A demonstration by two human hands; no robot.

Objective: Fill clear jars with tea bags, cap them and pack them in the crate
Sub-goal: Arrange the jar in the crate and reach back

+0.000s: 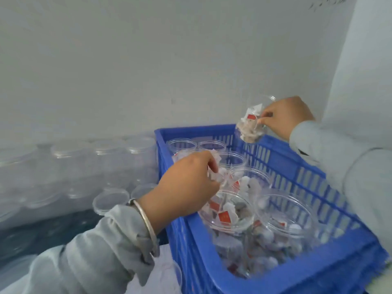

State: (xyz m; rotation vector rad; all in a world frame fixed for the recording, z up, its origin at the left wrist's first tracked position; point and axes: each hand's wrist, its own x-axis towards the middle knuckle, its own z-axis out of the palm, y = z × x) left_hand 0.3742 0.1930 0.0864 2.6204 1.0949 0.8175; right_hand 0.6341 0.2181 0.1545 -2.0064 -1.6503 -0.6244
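The left hand [186, 183] pinches tea bags [216, 177] over an open jar [231, 211] in the crate [297, 172]; lower them past the rim before letting go. The right hand [284, 117] grips what looks like a part-filled jar [252, 124] above the crate's far edge

We're looking at a plain pale grey wall [148, 60] filling most of the view, lit evenly and softly, with no hard shadows on it. At the upper right we see a scatter of small dark specks [324, 4] on the paint. On the right a lighter white pillar or wall corner [364, 60] stands forward of the grey one. Down at the lower left we catch a dark blue-grey surface [42, 234], blurred, and we can't tell if it's floor or tabletop
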